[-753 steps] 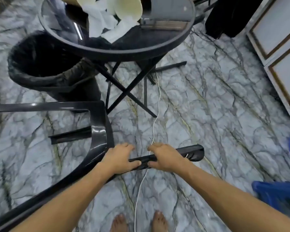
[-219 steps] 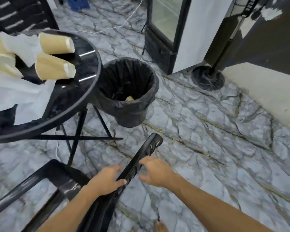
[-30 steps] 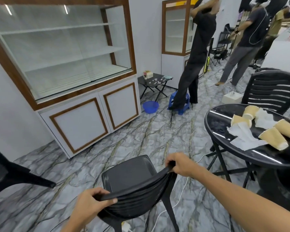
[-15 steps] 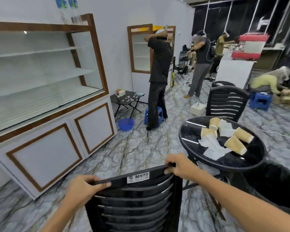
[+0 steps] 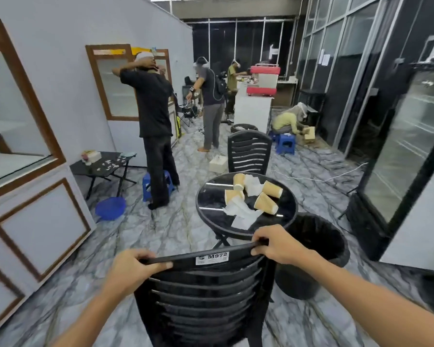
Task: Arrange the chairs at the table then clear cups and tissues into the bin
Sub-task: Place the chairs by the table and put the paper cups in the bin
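From the head view, the step in hand is the chair arranging; both hands grip the top rail of a black slatted chair (image 5: 206, 291) seen from behind, upright, its backrest facing the wearer; the left hand (image 5: 133, 267) is clenched round the rail's left end, thumb along the near face, and the right hand (image 5: 273, 245) is clenched round the right end, fingers curled over the far side. Just beyond the chair stands the round black worktop (image 5: 211, 199); a second black chair (image 5: 249, 152) already stands at its far side, facing in. On the worktop lie four paper cups (image 5: 266, 203), tipped on their sides, among crumpled white tissues (image 5: 241, 212); none has been cleared yet. The bin (image 5: 316, 249), lined in black, stands on the floor just right of the worktop and near the held chair.

The next move, by my judgement, calls for pushing this chair forward until its seat tucks under the worktop's near edge, opposite the other chair, keeping its right side clear of the bin; only then can the hands let go and turn to the cups and tissues.
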`<state>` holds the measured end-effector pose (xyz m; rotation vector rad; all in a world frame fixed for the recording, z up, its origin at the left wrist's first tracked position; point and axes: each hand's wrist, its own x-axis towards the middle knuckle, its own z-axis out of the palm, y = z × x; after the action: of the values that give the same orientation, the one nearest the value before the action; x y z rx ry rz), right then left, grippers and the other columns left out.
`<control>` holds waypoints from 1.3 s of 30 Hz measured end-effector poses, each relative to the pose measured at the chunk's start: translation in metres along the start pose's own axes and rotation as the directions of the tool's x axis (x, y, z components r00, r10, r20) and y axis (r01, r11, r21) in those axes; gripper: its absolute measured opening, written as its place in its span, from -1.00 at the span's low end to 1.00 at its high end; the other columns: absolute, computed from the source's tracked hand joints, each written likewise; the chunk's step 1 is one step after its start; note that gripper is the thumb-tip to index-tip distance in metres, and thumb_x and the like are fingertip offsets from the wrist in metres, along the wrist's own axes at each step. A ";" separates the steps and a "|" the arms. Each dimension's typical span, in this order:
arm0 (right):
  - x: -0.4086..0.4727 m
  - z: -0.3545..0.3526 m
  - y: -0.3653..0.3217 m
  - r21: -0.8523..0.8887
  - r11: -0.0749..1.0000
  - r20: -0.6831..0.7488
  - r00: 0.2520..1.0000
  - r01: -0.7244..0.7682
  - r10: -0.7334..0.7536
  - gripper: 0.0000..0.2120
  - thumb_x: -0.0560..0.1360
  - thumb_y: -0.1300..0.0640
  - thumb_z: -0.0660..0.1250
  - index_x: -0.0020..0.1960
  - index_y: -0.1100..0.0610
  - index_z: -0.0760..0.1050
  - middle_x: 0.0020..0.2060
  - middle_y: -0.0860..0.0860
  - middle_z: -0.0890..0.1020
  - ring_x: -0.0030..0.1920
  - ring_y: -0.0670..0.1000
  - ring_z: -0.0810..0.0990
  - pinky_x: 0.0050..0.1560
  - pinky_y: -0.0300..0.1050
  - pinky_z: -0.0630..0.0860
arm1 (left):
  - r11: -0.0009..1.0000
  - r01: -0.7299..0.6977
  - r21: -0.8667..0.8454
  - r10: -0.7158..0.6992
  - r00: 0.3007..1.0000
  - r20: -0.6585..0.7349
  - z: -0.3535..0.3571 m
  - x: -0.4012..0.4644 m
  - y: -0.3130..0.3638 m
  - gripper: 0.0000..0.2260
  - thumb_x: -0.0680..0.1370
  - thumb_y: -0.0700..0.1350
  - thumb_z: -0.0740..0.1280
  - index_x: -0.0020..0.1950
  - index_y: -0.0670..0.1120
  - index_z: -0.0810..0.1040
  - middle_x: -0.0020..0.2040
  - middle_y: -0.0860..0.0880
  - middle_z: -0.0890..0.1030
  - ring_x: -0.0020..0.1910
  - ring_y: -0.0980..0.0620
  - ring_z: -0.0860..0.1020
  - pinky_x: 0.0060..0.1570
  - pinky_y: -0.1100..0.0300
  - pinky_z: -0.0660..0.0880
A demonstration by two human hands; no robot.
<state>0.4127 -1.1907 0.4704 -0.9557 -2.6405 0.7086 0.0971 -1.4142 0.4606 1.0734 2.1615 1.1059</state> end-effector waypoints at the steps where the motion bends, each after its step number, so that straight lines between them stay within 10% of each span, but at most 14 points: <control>1: -0.007 -0.005 0.009 -0.012 1.000 -0.006 1.000 -0.019 0.019 -0.81 0.38 0.07 0.55 -0.22 -0.07 0.53 -0.25 -0.11 0.61 -0.20 -0.12 0.55 -0.15 -0.28 0.47 | 0.999 -0.033 -0.001 0.033 0.999 0.018 0.011 0.006 0.007 -0.71 0.16 0.16 0.66 -0.31 0.02 0.72 -0.37 -0.03 0.68 -0.44 0.12 0.57 -0.36 0.26 0.46; 19: -0.072 -0.036 0.159 -0.094 0.949 -0.084 0.952 -0.302 0.295 -0.85 0.49 0.07 0.44 -0.14 0.08 0.50 -0.17 -0.06 0.54 -0.10 -0.02 0.51 -0.03 -0.06 0.49 | 0.978 -0.184 -0.103 0.203 0.954 0.222 0.199 0.092 0.070 -0.68 0.24 -0.16 0.69 -0.31 -0.25 0.58 -0.49 0.05 0.63 -0.54 0.25 0.49 -0.48 0.42 0.38; 39: -0.027 -0.011 0.168 0.020 0.969 -0.247 0.938 -0.246 0.243 -0.87 0.52 0.10 0.42 -0.09 0.05 0.46 -0.13 -0.03 0.50 -0.08 -0.03 0.46 -0.02 -0.09 0.45 | 0.955 -0.292 -0.055 0.297 0.948 0.117 0.184 0.147 0.062 -0.67 0.18 0.08 0.68 -0.26 -0.04 0.66 -0.32 0.07 0.71 -0.27 0.13 0.67 -0.17 0.26 0.54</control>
<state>0.5265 -1.0924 0.3906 -1.3008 -2.3355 0.5816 0.1675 -1.1895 0.4005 1.4435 1.9180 1.1677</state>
